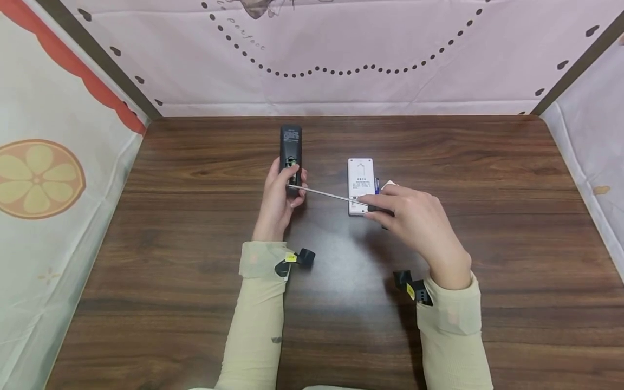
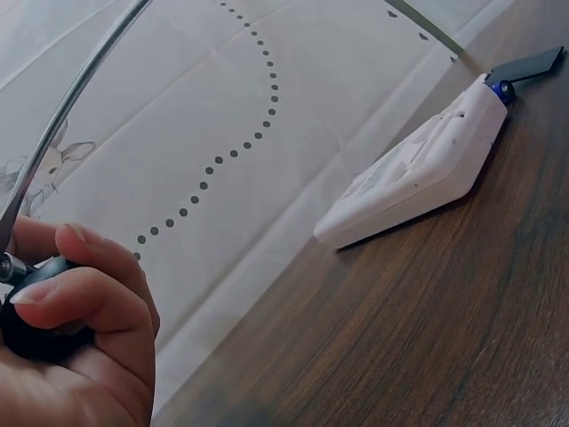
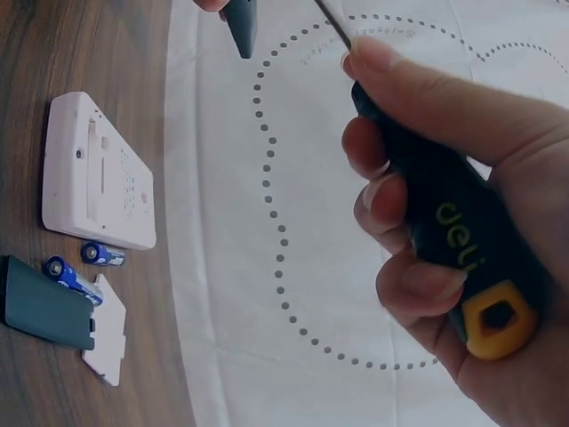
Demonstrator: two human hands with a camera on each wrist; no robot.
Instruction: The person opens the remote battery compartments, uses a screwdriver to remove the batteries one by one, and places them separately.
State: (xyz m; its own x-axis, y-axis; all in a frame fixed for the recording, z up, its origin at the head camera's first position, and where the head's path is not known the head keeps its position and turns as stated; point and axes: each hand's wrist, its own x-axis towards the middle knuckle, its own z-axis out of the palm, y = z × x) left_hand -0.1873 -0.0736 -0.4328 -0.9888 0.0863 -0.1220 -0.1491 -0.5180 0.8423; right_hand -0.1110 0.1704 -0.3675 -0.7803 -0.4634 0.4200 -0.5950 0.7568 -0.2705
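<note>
My left hand (image 1: 277,201) holds a black remote control (image 1: 291,142), back side up, with its battery compartment uncovered and the thumb over it. Something shiny like a battery (image 2: 11,269) shows inside in the left wrist view. My right hand (image 1: 421,222) grips a screwdriver (image 3: 444,209) by its dark green and yellow handle. Its long metal shaft (image 1: 324,194) reaches left, the tip at the lower end of the compartment near the left thumb. Whether the tip touches the battery I cannot tell. A white remote-like device (image 1: 361,176) lies printed side up between the hands.
Beside the white device lie two blue batteries (image 3: 73,281), a dark cover (image 3: 40,307) and a white cover (image 3: 108,336); my right hand partly hides them in the head view. The wooden table (image 1: 195,244) ends at a patterned cloth wall (image 1: 312,92).
</note>
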